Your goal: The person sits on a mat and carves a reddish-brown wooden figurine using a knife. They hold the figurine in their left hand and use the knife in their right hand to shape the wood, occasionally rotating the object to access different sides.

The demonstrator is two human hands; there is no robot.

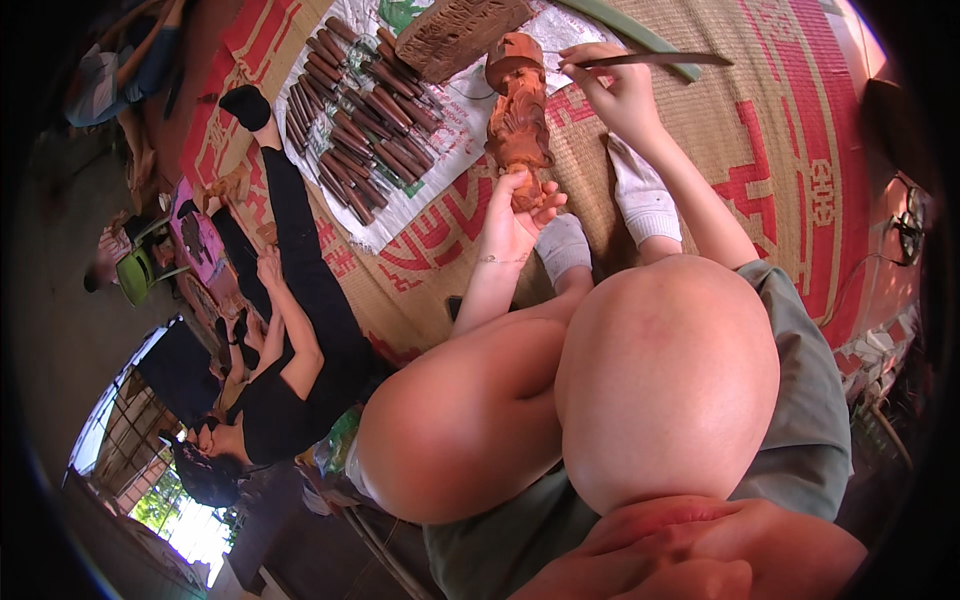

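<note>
A reddish-brown carved wooden figure [520,115] stands out over the woven mat, its length running away from me. My left hand [510,222] is closed around its near end, with the thumb along the wood. Between the fingertips of my right hand [622,105] is a slim carving tool [665,59]. The tool's dark handle points right, and a thin shaft reaches left toward the figure's far end. I cannot tell whether its tip touches the wood.
Several wooden-handled carving tools [365,115] lie in rows on a white printed sack [405,205] at the left. Beside them rests a brown carved block [455,35]. A green strip [640,35] lies at the far right. Another person [290,300] sits on the left of the mat [420,305].
</note>
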